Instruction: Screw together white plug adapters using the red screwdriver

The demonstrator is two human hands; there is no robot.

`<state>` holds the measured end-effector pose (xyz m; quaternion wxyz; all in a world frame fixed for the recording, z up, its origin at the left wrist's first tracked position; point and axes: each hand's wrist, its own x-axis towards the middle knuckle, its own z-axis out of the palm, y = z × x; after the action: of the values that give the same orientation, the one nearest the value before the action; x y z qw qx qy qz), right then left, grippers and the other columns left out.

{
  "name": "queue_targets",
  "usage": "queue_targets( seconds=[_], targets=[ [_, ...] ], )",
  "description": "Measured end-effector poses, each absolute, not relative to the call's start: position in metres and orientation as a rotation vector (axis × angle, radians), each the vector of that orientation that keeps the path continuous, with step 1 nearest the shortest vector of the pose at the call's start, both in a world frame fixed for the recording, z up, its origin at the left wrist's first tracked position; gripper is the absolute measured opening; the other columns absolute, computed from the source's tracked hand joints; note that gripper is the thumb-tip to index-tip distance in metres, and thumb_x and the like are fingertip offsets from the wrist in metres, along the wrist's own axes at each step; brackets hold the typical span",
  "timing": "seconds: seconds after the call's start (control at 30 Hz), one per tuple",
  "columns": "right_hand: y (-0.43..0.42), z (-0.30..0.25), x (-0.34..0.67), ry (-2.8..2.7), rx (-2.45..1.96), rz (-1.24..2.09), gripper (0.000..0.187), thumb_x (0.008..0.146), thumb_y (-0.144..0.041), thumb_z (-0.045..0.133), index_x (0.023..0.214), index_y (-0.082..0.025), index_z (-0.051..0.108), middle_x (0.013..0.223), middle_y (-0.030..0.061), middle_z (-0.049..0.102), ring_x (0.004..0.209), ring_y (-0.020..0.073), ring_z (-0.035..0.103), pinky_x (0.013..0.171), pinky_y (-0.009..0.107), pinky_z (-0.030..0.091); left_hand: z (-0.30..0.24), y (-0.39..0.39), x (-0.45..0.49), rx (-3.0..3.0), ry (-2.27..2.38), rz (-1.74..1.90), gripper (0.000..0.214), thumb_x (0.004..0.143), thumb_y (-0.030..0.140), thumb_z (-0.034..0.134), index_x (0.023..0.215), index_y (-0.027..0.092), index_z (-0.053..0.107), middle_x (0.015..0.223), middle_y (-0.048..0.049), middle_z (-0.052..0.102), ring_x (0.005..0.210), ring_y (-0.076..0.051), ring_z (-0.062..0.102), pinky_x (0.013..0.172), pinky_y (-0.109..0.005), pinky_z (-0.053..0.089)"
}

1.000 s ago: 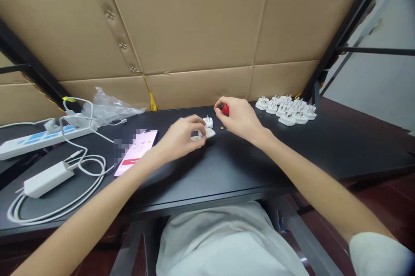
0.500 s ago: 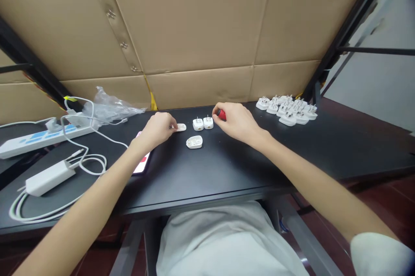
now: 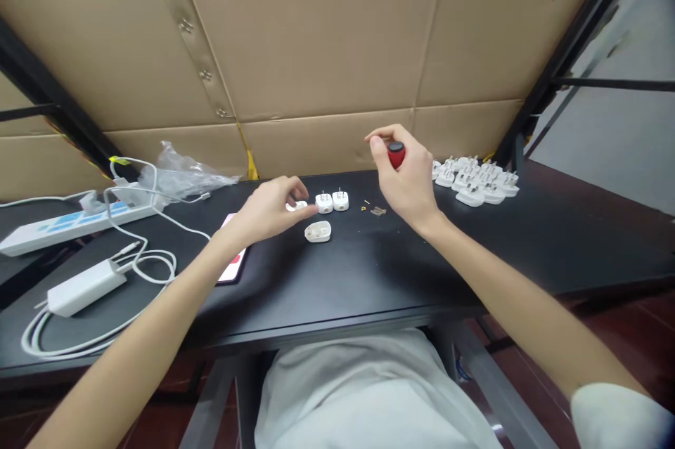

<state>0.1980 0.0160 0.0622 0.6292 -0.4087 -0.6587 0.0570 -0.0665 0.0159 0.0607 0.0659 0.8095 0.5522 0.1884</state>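
Observation:
My right hand (image 3: 406, 178) is raised above the black table (image 3: 369, 273), its fingers closed on a small red-handled tool (image 3: 395, 154). My left hand (image 3: 271, 209) rests on the table with its fingertips on a flat white cover piece (image 3: 295, 206). Beside it stand two white plug parts with prongs up (image 3: 332, 202). An open white plug shell (image 3: 318, 231) lies just in front of them. Small screws and a yellow bit (image 3: 372, 209) lie on the table under my right hand.
A cluster of several white plugs (image 3: 477, 178) sits at the back right. A pink phone (image 3: 232, 263) lies partly under my left forearm. A power strip (image 3: 68, 220), white charger and cable (image 3: 87, 285) and a plastic bag (image 3: 182, 175) are at left. Cardboard walls the back.
My right hand lifted off the table with the red tool and moved right. My left hand set the cover piece left of the plug parts, then shifted back toward them.

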Motion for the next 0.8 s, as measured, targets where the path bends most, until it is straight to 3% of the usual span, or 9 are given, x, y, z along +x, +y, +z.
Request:
queue_targets(
  seconds=[0.17,0.33,0.43,0.5,0.63,0.73,0.8],
  targets=[
    [0.015,0.061,0.199,-1.454,-0.858,0.196,0.045,0.113,-0.063,0.052,0.102,-0.025,0.071,0.085,0.0014,0.073,0.072,0.0178,0.067,0.078,0.033,0.055,0.057,0.000,-0.051,2.477,1.418,0.230,0.047,0.084,0.062,0.080,0.117,0.028,0.082,0.116,-0.0069,0.081,0.104,-0.030,0.077,0.080,-0.034,0.055],
    [0.009,0.061,0.199,-1.570,-0.964,0.222,0.075,0.114,-0.072,0.036,0.067,-0.024,0.069,0.065,0.0036,0.069,0.068,0.0196,0.068,0.076,0.035,0.050,0.060,-0.006,-0.046,2.344,1.342,0.251,0.049,0.084,0.060,0.084,0.119,0.026,0.084,0.101,-0.0024,0.084,0.086,-0.025,0.079,0.078,-0.032,0.057],
    [0.008,0.061,0.196,-1.626,-1.039,0.214,0.075,0.111,-0.072,0.045,0.056,-0.024,0.062,0.058,0.0034,0.067,0.061,0.0191,0.066,0.075,0.035,0.048,0.057,-0.003,-0.048,2.320,1.331,0.284,0.061,0.081,0.059,0.088,0.130,0.024,0.079,0.098,-0.0023,0.083,0.083,-0.025,0.079,0.077,-0.033,0.059],
    [0.008,0.061,0.194,-1.648,-1.052,0.224,0.074,0.110,-0.070,0.050,0.053,-0.024,0.059,0.056,0.0028,0.065,0.058,0.0185,0.064,0.072,0.035,0.047,0.052,0.000,-0.050,2.400,1.279,0.357,0.068,0.082,0.053,0.089,0.141,0.024,0.073,0.113,-0.0059,0.082,0.087,-0.025,0.078,0.078,-0.034,0.060],
    [0.006,0.060,0.192,-1.684,-1.011,0.309,0.071,0.109,-0.065,0.053,0.051,-0.025,0.055,0.051,0.0010,0.060,0.054,0.0166,0.060,0.069,0.034,0.045,0.044,0.002,-0.047,2.597,1.046,0.384,0.048,0.093,0.033,0.075,0.141,0.025,0.073,0.150,-0.0121,0.070,0.121,-0.028,0.074,0.084,-0.032,0.061],
    [0.004,0.060,0.190,-1.705,-0.989,0.323,0.069,0.110,-0.061,0.053,0.051,-0.024,0.053,0.050,-0.0005,0.056,0.053,0.0149,0.055,0.067,0.033,0.043,0.042,0.000,-0.043,2.665,0.991,0.313,0.030,0.102,0.034,0.067,0.127,0.024,0.080,0.145,-0.0095,0.075,0.124,-0.028,0.073,0.089,-0.032,0.059],
    [0.003,0.058,0.188,-1.727,-0.984,0.301,0.067,0.110,-0.058,0.054,0.052,-0.024,0.051,0.050,-0.0012,0.053,0.052,0.0140,0.051,0.065,0.033,0.040,0.042,-0.001,-0.041,2.692,1.058,0.285,0.030,0.104,0.041,0.068,0.124,0.025,0.082,0.138,-0.0084,0.078,0.118,-0.028,0.075,0.087,-0.032,0.057]
  ],
)
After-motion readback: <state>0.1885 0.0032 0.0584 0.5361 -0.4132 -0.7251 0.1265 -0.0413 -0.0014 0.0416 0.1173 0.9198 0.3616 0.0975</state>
